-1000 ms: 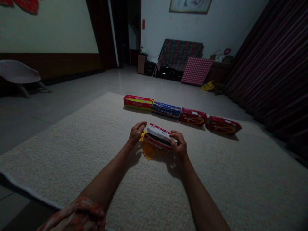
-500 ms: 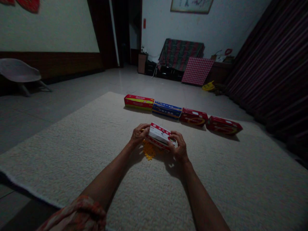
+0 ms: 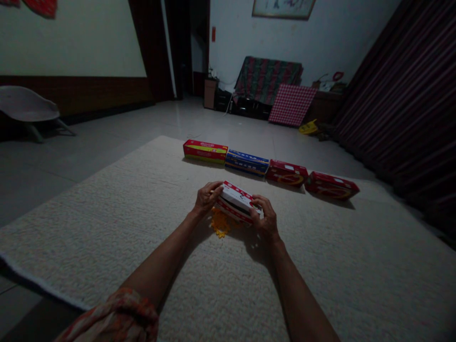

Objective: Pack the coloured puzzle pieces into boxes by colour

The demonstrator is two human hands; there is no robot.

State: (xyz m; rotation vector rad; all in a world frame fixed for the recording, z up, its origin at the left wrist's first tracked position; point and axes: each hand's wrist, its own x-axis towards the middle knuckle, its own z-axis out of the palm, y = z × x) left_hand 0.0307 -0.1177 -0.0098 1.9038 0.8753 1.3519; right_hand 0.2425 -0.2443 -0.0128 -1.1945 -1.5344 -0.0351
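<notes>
A red and white box (image 3: 236, 198) is held between my two hands above the pale mat (image 3: 142, 199). My left hand (image 3: 207, 197) grips its left end, and my right hand (image 3: 265, 216) has its fingers and thumb round the right end. Beneath the box, partly hidden by it, lies a yellow lacy piece (image 3: 220, 224). Beyond my hands, a row holds a red and yellow-green box (image 3: 205, 152), a blue box (image 3: 247, 163), a dark red box (image 3: 286, 174) and another dark red box (image 3: 332, 185).
On the left stands a pale low chair (image 3: 28, 104). By the far wall are a cloth-covered object (image 3: 269, 80), a red checked panel (image 3: 292, 104) and a yellow item (image 3: 308, 127). A dark curtain (image 3: 402, 95) hangs at the right.
The held box has tilted slightly, so more of its near red side shows. My hands keep their grip in nearly the same place.
</notes>
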